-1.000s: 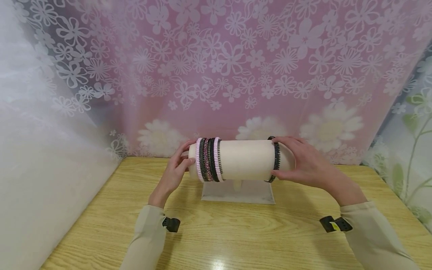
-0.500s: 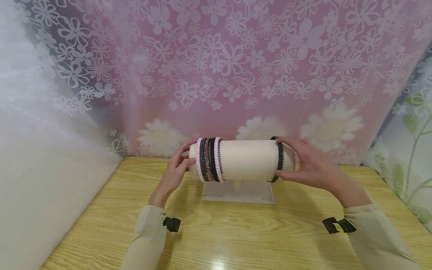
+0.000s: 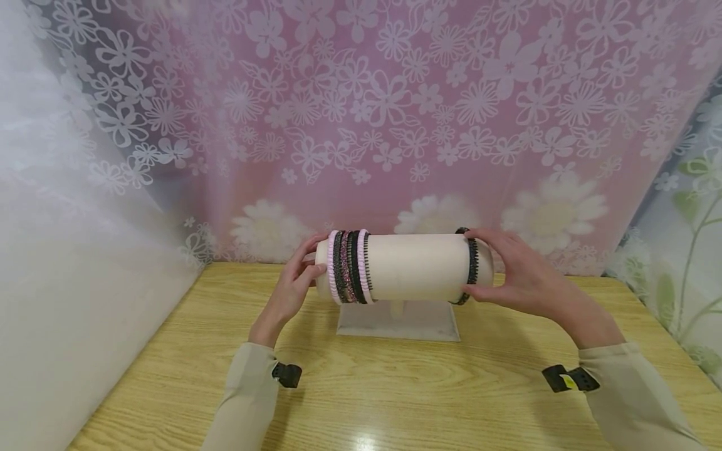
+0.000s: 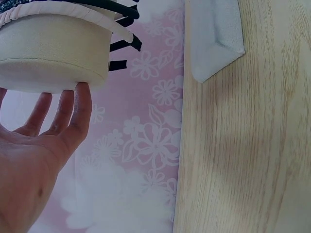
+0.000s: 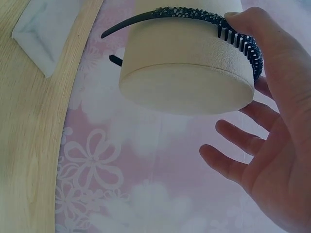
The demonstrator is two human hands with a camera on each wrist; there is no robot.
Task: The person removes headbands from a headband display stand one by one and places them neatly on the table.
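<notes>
A cream cylindrical headband stand point(image 3: 417, 266) lies level on a post above the table. Round its left part sit several headbands point(image 3: 350, 266), pale pink, black and glittery pink. My left hand point(image 3: 292, 279) rests its fingertips against the stand's left end; in the left wrist view the fingers point(image 4: 80, 109) touch the end's rim without wrapping it. Near the right end, a black beaded headband point(image 3: 472, 266) with comb teeth stands apart from the others, still round the cylinder. My right hand point(image 3: 524, 282) pinches it with thumb and forefinger, the other fingers point(image 5: 228, 162) spread loose.
The stand's pale rectangular base point(image 3: 397, 322) stands on a wood-grain table point(image 3: 361, 388). Behind hangs a pink flowered curtain point(image 3: 361, 125), with a whitish sheet point(image 3: 73, 282) at the left and green-leaved fabric point(image 3: 694, 250) at the right.
My right hand has slid the black beaded headband a little to the right along the cylinder, toward its end. The left hand and the other headbands have stayed put.
</notes>
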